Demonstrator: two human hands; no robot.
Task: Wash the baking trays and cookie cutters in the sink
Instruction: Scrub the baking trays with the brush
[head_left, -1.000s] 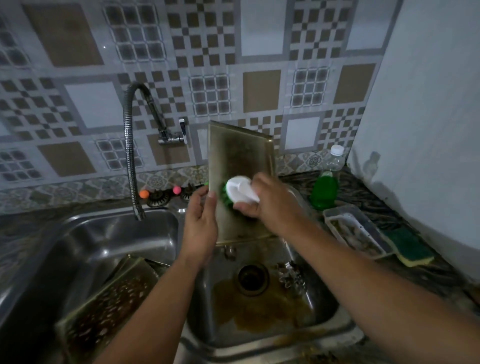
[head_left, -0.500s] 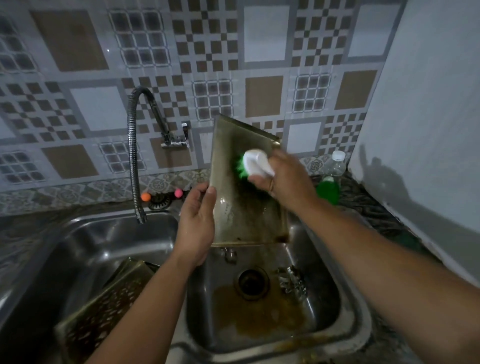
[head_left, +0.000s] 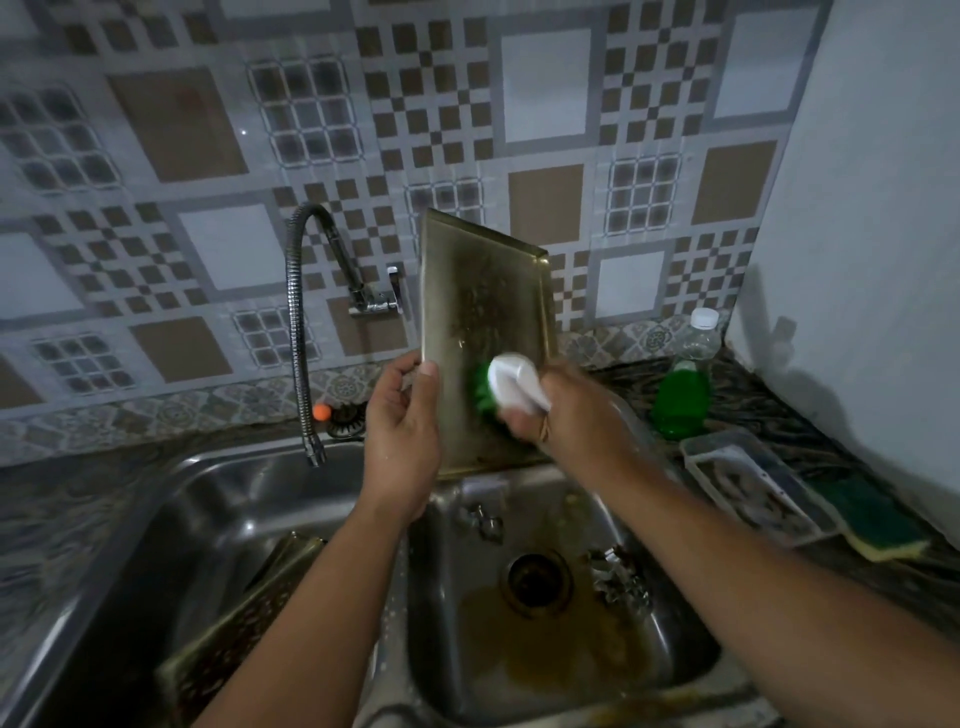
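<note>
A patterned tile wall (head_left: 545, 93) fills the upper view, with a plain white wall (head_left: 872, 208) at the right. Below it a dark, veined tabletop (head_left: 753, 410) carries a steel double sink (head_left: 218, 483). The right basin (head_left: 670, 639) holds brownish water round its drain (head_left: 535, 577). The left basin (head_left: 208, 519) holds a soiled tray (head_left: 244, 623) that leans against its wall, partly hidden by the left forearm. A second tray (head_left: 488, 306) stands nearly upright over the back edge of the right basin, its greasy face toward the camera and its top tipped a little to the left. The left hand (head_left: 402, 431) grips this tray's left edge, thumb on the front and fingers curled behind. The right hand (head_left: 576, 421) is closed round a brush (head_left: 506, 387) with a white grip and green bristles, which press against the lower part of the tray; the brush is blurred. A flexible tap (head_left: 298, 332) arches from the wall and ends above the left basin. On the tabletop to the right stands a bottle (head_left: 683, 387) of green liquid with a white cap, just before it a clear tub (head_left: 748, 488), and beside that a green and yellow sponge (head_left: 872, 519). Metal cutters (head_left: 618, 577) lie in the right basin beside the drain, and another small metal piece (head_left: 485, 517) lies nearer the tray; their shapes are too dim to tell. An orange knob (head_left: 322, 412) sits by the wall behind the tap.
</note>
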